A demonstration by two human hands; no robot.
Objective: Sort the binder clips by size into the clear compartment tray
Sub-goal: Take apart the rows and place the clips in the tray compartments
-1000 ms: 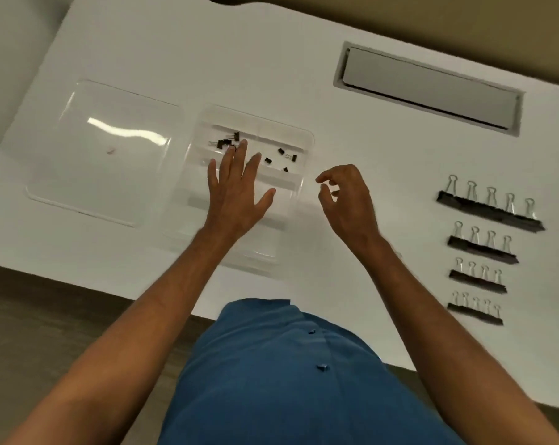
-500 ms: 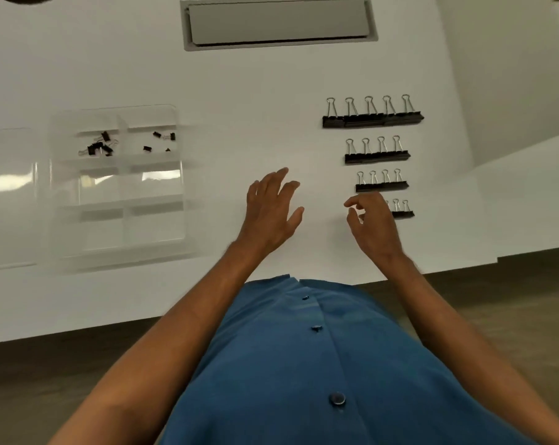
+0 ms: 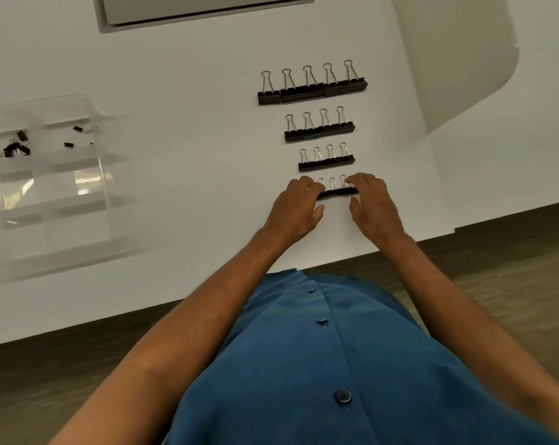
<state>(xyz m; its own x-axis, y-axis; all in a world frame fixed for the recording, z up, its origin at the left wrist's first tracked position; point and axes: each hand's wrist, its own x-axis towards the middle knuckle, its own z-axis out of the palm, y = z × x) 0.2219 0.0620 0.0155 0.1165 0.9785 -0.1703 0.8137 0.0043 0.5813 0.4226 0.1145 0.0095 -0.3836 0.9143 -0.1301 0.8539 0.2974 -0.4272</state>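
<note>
Four rows of black binder clips lie on the white table, graded by size: the largest row (image 3: 312,88) farthest, then a second row (image 3: 319,130), a third row (image 3: 326,162), and the smallest row (image 3: 336,191) nearest me. My left hand (image 3: 296,210) curls its fingers over the left end of the smallest row and hides the end clip. My right hand (image 3: 373,203) curls over the right end, thumb just below it. The clear compartment tray (image 3: 56,187) sits far left, with tiny clips (image 3: 15,147) in its two far compartments.
A grey recessed panel (image 3: 201,8) is set into the table at the top. The table's front edge (image 3: 496,220) runs close behind my wrists, with dark wood floor below. A rounded white surface (image 3: 464,59) lies beyond the table's right edge.
My view swung right, away from the tray. Both hands travelled from the tray area to the nearest, smallest row of clips and closed over its two ends.
</note>
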